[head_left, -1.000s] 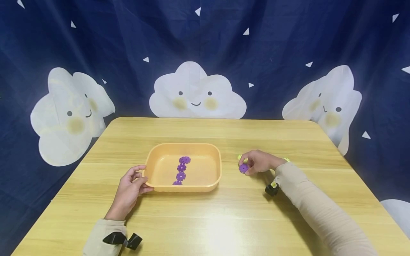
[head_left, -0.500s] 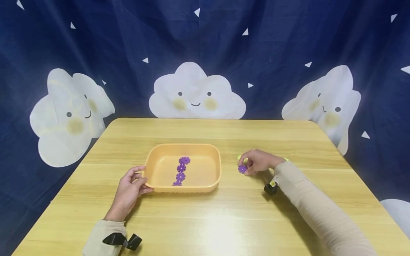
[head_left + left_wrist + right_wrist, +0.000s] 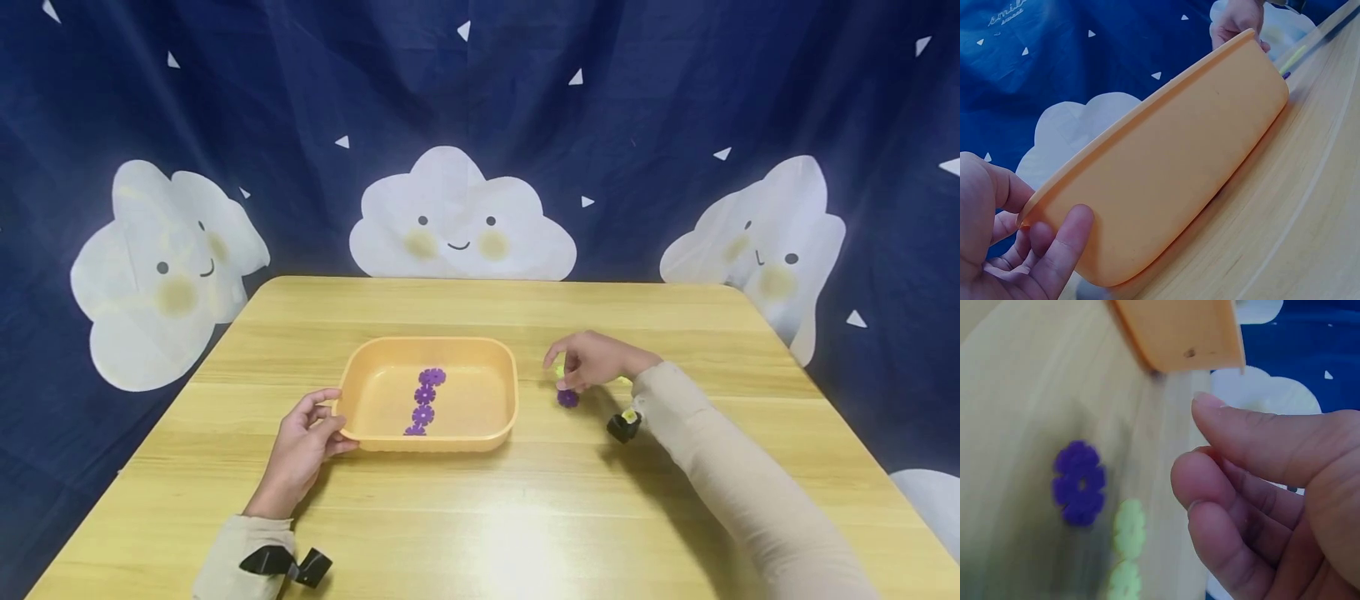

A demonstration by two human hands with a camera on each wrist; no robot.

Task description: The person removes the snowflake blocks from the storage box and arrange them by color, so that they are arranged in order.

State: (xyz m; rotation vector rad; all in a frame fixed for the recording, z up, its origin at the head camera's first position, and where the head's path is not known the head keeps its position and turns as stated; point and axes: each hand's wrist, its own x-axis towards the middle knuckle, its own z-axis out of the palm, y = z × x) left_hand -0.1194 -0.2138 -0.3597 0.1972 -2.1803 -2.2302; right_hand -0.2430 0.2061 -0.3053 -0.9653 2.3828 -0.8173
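My left hand (image 3: 296,450) grips the left front corner of a shallow orange plastic tray (image 3: 480,440); in the left wrist view the thumb lies against its outer wall (image 3: 1166,169). Inside the tray, several purple snowflake discs (image 3: 423,414) form a line. To the tray's right, my right hand (image 3: 600,360) hovers over the table with loosely curled fingers and holds nothing. A purple snowflake disc (image 3: 1080,483) lies on the table apart from the fingertips. Beside it are yellow-green snowflake discs (image 3: 1129,530), partly hidden by the right hand in the head view.
The wooden table (image 3: 450,517) has rounded far corners. Behind it hangs a dark blue curtain (image 3: 510,92) with white clouds. Black straps (image 3: 288,565) are on both wrists, over the sleeves.
My right hand has let go of the purple disc and lifted slightly up and to the left. The left hand and the tray have stayed in place.
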